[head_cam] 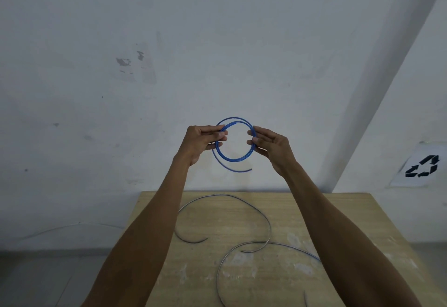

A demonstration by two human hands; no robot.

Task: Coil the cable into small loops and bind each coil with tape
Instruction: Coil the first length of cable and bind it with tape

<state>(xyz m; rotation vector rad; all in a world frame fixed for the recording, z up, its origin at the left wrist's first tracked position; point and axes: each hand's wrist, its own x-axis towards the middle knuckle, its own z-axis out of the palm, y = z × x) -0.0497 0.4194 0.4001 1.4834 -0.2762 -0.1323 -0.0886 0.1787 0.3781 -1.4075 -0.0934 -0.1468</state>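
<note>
I hold a blue cable coil (232, 159) up in front of the wall, above the far edge of the table. It forms about two round loops, and a loose end curls out below it. My left hand (202, 141) pinches the coil's left side. My right hand (271, 146) pinches its right side between fingertips and thumb. More cables (242, 200) lie in wide loose curves on the wooden table (338, 210); they look grey to blue. No tape shows in this view.
The table's top is pale wood with white paint smears. Behind it rises a stained white wall. A sheet printed with a black recycling symbol (422, 170) is stuck on the wall at the right. Grey floor lies to the left of the table.
</note>
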